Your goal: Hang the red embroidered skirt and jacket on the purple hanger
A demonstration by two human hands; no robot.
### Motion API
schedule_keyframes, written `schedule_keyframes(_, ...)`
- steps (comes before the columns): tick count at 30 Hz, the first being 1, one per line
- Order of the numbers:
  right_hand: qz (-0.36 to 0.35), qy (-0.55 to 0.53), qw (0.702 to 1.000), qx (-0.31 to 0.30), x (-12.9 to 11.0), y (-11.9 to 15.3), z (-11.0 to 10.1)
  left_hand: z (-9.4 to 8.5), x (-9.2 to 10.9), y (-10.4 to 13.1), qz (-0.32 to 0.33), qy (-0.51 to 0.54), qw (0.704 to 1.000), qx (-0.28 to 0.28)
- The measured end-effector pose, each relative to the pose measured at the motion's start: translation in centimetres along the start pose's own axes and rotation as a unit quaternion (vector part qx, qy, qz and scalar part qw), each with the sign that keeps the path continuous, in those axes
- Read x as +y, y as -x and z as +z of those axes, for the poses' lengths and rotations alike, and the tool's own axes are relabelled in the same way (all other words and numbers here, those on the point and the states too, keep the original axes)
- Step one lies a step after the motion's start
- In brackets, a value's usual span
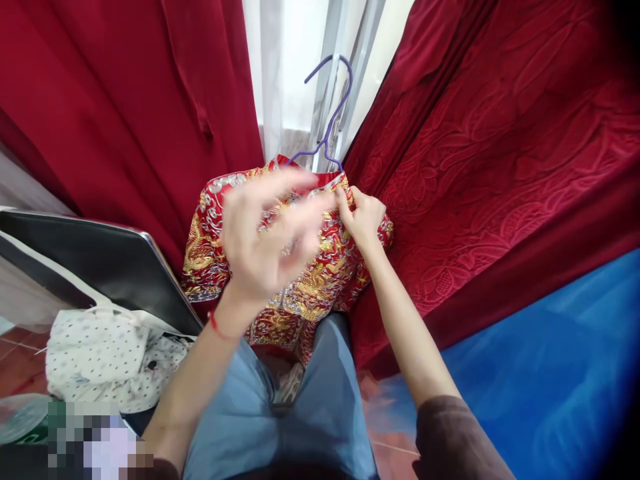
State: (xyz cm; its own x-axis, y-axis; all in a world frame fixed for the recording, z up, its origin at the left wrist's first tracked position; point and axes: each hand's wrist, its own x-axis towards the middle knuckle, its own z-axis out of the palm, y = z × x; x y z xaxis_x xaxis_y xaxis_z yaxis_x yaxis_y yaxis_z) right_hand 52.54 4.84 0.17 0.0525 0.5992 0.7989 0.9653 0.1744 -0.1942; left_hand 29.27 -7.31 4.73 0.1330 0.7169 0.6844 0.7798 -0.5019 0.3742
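A red jacket [320, 280] with gold and silver embroidery hangs on a purple wire hanger [334, 120] in front of me. My right hand [363, 217] pinches the collar edge near the hanger's neck. My left hand [265, 233] is blurred, raised in front of the garment with fingers spread and nothing in it. A red cord circles my left wrist. The jacket's lower part drapes over my knees in grey-blue trousers [300, 407].
Red curtains [490, 167] hang on both sides, with a white sheer and window frame [300, 80] between them. A dark chair back [100, 260] and a white dotted cloth [105, 353] are at left. Blue fabric [550, 373] lies at lower right.
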Motion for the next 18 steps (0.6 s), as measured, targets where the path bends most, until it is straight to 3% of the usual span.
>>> schedule_keyframes(2, -0.003, -0.003, 1.0, 0.002, 0.0, -0.1, 0.0, 1.3, -1.7, -3.5, 0.019, 0.016, 0.996, 0.081)
schedule_keyframes(3, -0.005, -0.004, 1.0, 0.002, 0.0, -0.1, 0.0, 2.2, -2.9, -5.2, 0.032, 0.023, 0.995, 0.096)
schedule_keyframes(4, -0.007, -0.004, 1.0, 0.001, 0.0, -0.1, 0.0, 3.1, -4.1, -6.7, 0.043, 0.025, 0.995, 0.092)
schedule_keyframes(7, -0.013, 0.003, 1.0, -0.001, 0.0, -0.1, 0.1, 5.8, -6.8, -9.2, 0.041, 0.006, 0.999, 0.003)
schedule_keyframes(10, -0.016, 0.011, 1.0, -0.007, 0.2, 0.0, 0.4, 7.4, -7.4, -9.3, -0.002, -0.018, 1.0, 0.019)
schedule_keyframes(15, 0.009, -0.009, 0.999, -0.029, -0.3, 0.4, 0.0, 8.0, -6.9, -8.8, -0.028, -0.028, 0.998, 0.058)
schedule_keyframes(18, 0.06, -0.032, 0.997, 0.04, -2.6, 1.9, -0.9, 8.0, -6.8, -8.8, -0.024, -0.025, 0.997, 0.07)
